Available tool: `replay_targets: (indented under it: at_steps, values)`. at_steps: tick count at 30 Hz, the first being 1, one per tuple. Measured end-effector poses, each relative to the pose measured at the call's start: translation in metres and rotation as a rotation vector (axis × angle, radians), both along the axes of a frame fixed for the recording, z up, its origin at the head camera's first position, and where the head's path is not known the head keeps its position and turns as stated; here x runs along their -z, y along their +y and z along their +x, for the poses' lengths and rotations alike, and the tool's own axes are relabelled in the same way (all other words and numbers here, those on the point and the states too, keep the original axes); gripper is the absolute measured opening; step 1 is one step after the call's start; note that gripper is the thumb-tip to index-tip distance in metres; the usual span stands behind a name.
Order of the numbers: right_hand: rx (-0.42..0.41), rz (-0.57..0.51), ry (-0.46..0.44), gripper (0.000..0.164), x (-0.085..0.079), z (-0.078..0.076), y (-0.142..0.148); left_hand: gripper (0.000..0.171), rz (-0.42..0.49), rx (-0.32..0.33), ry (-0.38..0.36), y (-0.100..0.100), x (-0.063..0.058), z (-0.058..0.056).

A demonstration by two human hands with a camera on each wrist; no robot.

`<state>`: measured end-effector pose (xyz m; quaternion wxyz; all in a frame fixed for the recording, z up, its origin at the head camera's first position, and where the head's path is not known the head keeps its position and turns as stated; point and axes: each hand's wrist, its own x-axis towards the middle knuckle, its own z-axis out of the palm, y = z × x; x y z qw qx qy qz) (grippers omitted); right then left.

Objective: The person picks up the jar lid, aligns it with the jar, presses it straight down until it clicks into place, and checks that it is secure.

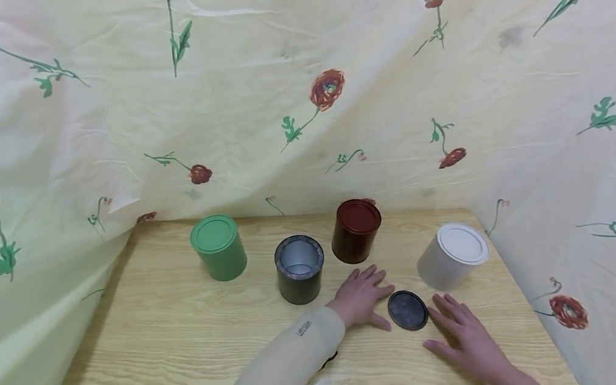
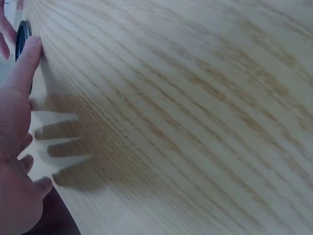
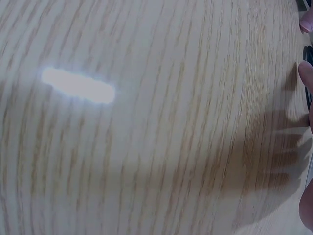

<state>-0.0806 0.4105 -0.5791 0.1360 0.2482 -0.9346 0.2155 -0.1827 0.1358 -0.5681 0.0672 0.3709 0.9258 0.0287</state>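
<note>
A round black lid (image 1: 408,310) lies on the wooden table between the two hands. To its left the left hand (image 1: 362,299) is spread with fingers apart, its fingertips close to the lid's rim. The right hand (image 1: 466,340) is on the other side, fingers extended, its index fingertip right at the rim. In the left wrist view the left hand's thumb (image 2: 30,51) overlaps the dark lid (image 2: 20,40). Up and left of the left hand stands an open black can (image 1: 301,288), its grey inside showing. Only fingertips (image 3: 306,73) of the right hand show in the right wrist view.
A green can (image 1: 224,258) stands at the back left, a dark red can (image 1: 353,240) at the back middle, and a white can (image 1: 443,263) beyond the right hand; all three have lids on. Flower-printed cloth (image 1: 234,101) hangs behind and beside the table (image 1: 161,340).
</note>
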Motion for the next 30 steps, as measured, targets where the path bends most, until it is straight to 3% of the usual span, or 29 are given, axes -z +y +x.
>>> replay_targets:
  at_steps: [8,19,30]
  values:
    - [-0.015,-0.001,0.01,0.07,0.005,-0.004,-0.004,0.083,0.035,0.03,0.018,-0.003,0.006,0.002]
    - [-0.026,-0.062,0.01,0.069,0.009,-0.009,-0.014,0.074,0.12,0.05,0.02,-0.008,0.005,0.008]
    - [-0.057,-0.131,0.011,0.067,0.009,-0.013,-0.02,0.071,0.197,0.079,0.081,-0.01,0.015,0.012]
